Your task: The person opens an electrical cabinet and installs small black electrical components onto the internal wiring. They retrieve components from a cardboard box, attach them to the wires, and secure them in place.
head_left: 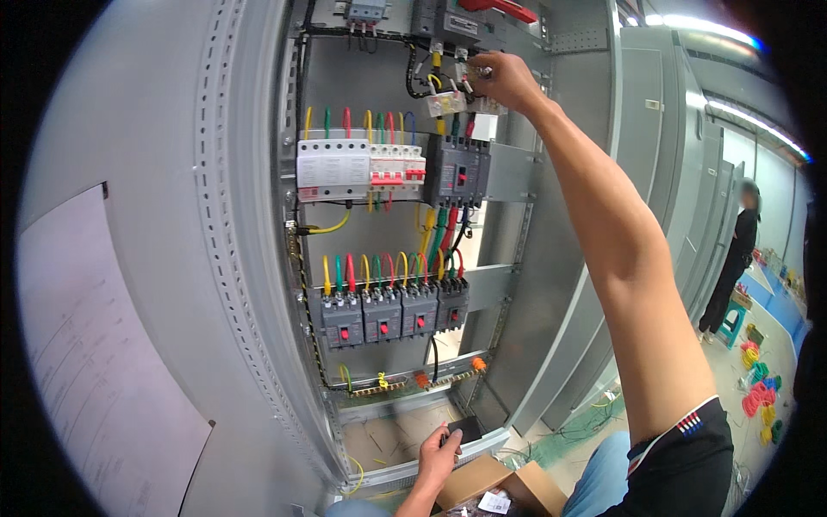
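My right hand (508,82) is raised at the top of the frame, right of centre, its fingers curled together on a small shiny metal piece (486,72) — what kind, I cannot tell — just beside the wiring under the dark upper breaker (457,26). A red handle (504,9) shows at the top edge, and a clear cover (446,104) sits just left of and below my fingers. My left hand (437,454) is low, at bottom centre, fingers bent beside a black, squarish thing (466,428); whether they are clamped on it I cannot tell. Between my hands, inside the grey cabinet (564,215), are a middle breaker (459,172), a white device (333,172) left of it, and a row of four lower breakers (383,319) fed by yellow, green and red wires. An open cardboard box (538,489) stands at the bottom edge. A printed sheet (95,362) fills the lower left; at far right — well apart from me — a person in dark clothes (739,241) stands near a teal stool (732,323).
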Action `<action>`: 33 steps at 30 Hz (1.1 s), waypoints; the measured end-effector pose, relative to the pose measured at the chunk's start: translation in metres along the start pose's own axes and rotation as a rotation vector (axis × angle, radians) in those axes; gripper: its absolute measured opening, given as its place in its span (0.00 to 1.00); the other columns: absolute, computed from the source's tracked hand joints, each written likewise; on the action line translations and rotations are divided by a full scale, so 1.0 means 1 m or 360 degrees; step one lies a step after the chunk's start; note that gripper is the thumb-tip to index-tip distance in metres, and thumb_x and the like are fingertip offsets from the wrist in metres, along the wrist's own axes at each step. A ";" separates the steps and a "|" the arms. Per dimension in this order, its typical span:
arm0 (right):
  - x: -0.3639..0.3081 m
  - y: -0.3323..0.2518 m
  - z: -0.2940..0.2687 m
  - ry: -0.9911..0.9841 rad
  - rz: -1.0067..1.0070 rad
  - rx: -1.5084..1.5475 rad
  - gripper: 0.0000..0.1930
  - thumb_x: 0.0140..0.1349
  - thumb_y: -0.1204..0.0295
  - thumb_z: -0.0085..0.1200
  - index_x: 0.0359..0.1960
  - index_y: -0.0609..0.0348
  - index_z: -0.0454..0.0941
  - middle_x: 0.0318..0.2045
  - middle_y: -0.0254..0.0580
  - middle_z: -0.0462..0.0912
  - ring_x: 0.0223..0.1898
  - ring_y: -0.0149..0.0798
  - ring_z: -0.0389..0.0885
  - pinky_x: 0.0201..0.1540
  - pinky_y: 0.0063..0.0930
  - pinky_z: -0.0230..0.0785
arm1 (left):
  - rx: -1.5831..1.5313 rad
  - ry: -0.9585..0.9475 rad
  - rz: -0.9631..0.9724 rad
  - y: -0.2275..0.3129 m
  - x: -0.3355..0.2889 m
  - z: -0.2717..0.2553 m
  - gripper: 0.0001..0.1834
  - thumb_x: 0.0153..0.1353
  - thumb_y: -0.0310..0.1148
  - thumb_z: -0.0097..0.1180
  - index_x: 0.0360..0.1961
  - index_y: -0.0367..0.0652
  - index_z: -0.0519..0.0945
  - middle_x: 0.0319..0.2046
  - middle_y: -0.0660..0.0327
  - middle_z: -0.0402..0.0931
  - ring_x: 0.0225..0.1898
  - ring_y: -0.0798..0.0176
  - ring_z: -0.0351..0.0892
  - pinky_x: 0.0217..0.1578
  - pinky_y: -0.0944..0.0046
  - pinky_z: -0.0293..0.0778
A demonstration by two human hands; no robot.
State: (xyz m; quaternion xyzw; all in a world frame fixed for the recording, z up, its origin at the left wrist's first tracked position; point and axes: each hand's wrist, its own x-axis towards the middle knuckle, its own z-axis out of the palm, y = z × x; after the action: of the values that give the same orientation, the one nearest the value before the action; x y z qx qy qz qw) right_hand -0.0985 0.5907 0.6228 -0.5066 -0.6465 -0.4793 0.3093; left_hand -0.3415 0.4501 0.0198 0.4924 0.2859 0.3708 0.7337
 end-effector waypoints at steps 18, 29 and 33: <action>-0.070 -0.073 0.028 0.0617 0.0633 0.0804 0.18 0.57 0.60 0.65 0.45 0.56 0.89 0.35 0.49 0.88 0.42 0.53 0.88 0.46 0.42 0.79 | 0.0007 0.0036 -0.0105 -0.008 0.003 -0.009 0.15 0.71 0.37 0.61 0.28 0.44 0.73 0.22 0.65 0.75 0.21 0.73 0.71 0.22 0.69 0.66; -0.063 -0.090 0.098 0.0388 0.0674 -0.0221 0.18 0.51 0.53 0.72 0.27 0.57 0.90 0.37 0.47 0.85 0.40 0.53 0.84 0.41 0.49 0.77 | -0.0033 -0.0053 -0.0037 -0.004 0.006 0.000 0.12 0.71 0.35 0.60 0.31 0.41 0.76 0.23 0.64 0.75 0.25 0.71 0.74 0.24 0.68 0.70; -0.053 -0.103 0.100 0.0360 0.0857 0.0112 0.22 0.48 0.51 0.75 0.28 0.59 0.89 0.32 0.51 0.87 0.35 0.56 0.87 0.39 0.48 0.77 | 0.0020 0.0006 0.0066 -0.004 0.001 -0.008 0.13 0.70 0.37 0.61 0.33 0.40 0.78 0.21 0.64 0.75 0.20 0.72 0.72 0.22 0.68 0.68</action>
State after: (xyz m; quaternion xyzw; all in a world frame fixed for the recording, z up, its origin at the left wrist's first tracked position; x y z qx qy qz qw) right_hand -0.1724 0.6621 0.5093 -0.5922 -0.4666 -0.4106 0.5128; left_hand -0.3458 0.4537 0.0131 0.5021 0.2792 0.3849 0.7223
